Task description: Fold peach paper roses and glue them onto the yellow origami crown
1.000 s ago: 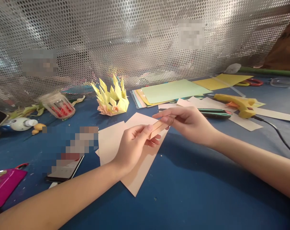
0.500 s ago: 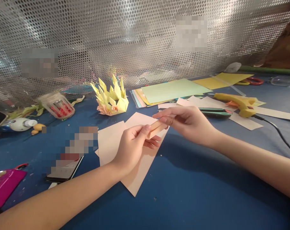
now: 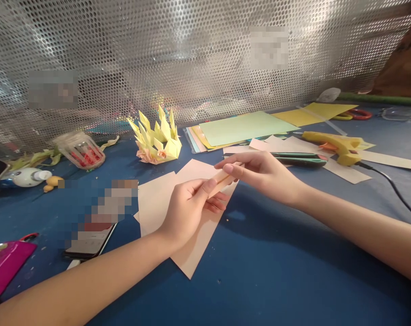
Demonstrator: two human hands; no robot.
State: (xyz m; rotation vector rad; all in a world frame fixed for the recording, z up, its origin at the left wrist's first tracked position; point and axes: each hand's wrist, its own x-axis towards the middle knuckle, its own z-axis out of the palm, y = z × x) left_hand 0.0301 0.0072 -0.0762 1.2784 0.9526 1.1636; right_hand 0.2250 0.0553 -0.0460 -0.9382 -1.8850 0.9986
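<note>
A small folded piece of pink paper (image 3: 220,184) is held between both hands, above the middle of the table. My left hand (image 3: 192,203) pinches its near end, thumb on top and fingers underneath. At the far end, my right hand (image 3: 255,171) grips it between thumb and fingers. The fingers cover part of the folds. Below them lie pink paper sheets (image 3: 192,260), overlapping on the blue table. Behind the hands stands a yellow folded-paper crown (image 3: 161,138) with pink paper roses along its front.
A yellow glue gun (image 3: 341,144) with a black cord, a green-edged cutter (image 3: 302,159) and paper scraps (image 3: 348,170) lie to the right. Coloured sheets (image 3: 249,130) are stacked behind. At left are a phone (image 3: 93,240), a clear jar (image 3: 81,151) and a magenta object (image 3: 11,262).
The right thumb and fingers have shifted slightly left along the folded paper, and the left thumb has moved a little further onto it. The view has drifted very slightly.
</note>
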